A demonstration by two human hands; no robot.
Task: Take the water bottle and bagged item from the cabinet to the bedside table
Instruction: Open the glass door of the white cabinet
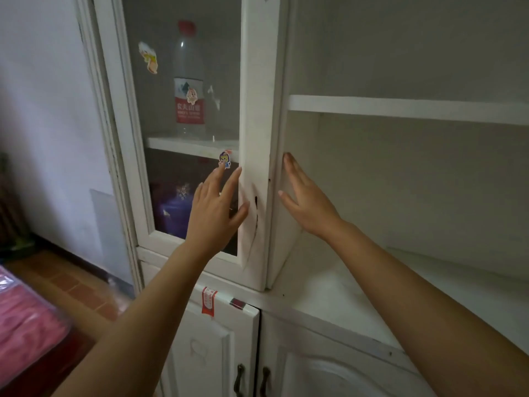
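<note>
While both hands reach toward the white cabinet (259, 81), neither one holds anything. The left hand (215, 211) is spread, fingers released and apart, in front of the lower pane of the glass door (186, 81), its fingertips near the door's right frame. The right hand (307, 202) is also loose and flat, fingers extended upward, just beside the inner edge of that frame at the open compartment; whether it touches the wood cannot be told.

Behind the glass, the bottle (189, 81) stands upright on the upper shelf (194, 145), with a red cap and a red-and-white label. Below that shelf, a dark purple bag (171, 213) sits in the lower compartment, dim through the pane and partly hidden by the left hand. Cartoon stickers (148, 57) are on the glass.

To the right, the open compartment shows a bare white shelf (400, 108). Lower doors (217, 353) with dark handles (239, 379) are shut beneath. A pink cloth (25, 325) lies at the lower left.
</note>
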